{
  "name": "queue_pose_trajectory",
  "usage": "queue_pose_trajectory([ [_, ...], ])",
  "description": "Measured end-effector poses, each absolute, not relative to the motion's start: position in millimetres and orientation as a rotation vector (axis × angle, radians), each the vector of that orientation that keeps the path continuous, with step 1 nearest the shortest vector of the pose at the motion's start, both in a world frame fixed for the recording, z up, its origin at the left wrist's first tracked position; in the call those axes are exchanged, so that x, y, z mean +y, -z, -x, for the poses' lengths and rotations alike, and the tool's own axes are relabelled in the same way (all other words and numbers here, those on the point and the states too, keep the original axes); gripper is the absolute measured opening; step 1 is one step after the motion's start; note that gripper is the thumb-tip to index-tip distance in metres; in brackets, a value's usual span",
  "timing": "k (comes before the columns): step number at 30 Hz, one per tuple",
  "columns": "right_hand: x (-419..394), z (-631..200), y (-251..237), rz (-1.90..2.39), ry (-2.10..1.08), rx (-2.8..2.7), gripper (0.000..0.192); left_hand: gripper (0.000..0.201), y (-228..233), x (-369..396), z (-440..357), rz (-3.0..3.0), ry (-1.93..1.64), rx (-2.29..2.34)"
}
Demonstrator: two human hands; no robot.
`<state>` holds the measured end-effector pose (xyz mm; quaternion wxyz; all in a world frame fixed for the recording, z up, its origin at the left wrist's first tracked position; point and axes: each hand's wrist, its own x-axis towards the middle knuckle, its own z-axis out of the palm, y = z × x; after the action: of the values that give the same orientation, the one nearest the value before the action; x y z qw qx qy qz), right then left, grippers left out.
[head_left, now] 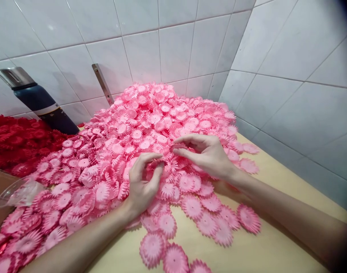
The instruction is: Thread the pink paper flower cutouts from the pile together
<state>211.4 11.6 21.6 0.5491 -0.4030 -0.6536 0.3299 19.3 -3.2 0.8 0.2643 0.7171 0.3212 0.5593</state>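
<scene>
A large heap of pink scalloped fabric flower discs (137, 134) covers the table, many with a small hole in the middle. Over the front of the heap, my left hand (143, 184) is curled, thumb and forefinger drawn close together. My right hand (206, 153) comes in from the right, its thumb and fingers in a loose pinch facing the left hand's fingertips. Pink shows between and behind the fingertips of both hands; what they hold, if anything, blends into the heap. Loose discs (175, 258) lie on the table in front of my hands.
A dark blue bottle with a steel cap (45, 100) stands at the left, by a pile of red pieces (22, 142). A clear plastic lid or cup (21, 192) lies below. A metal strip (103, 84) leans at the tiled wall (176, 49). The yellowish tabletop (264, 254) meets the right wall.
</scene>
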Motion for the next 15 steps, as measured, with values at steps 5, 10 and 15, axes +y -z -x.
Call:
queue_pose_trajectory([
  [5,10.8,-212.0,-24.4,0.973,-0.707,-1.673,0.01,0.014,-2.8,-2.3,-20.5,-1.719,-1.478,0.823],
  [10,8.1,-209.2,-26.0,0.935,-0.785,-1.65,0.021,0.014,-3.2,-3.2,-20.0,-1.666,-1.425,0.826],
  [15,2.6,-207.6,-24.4,0.89,-0.92,-1.673,0.029,0.013,-8.8,-3.5,-20.8,-1.694,-1.31,0.886],
])
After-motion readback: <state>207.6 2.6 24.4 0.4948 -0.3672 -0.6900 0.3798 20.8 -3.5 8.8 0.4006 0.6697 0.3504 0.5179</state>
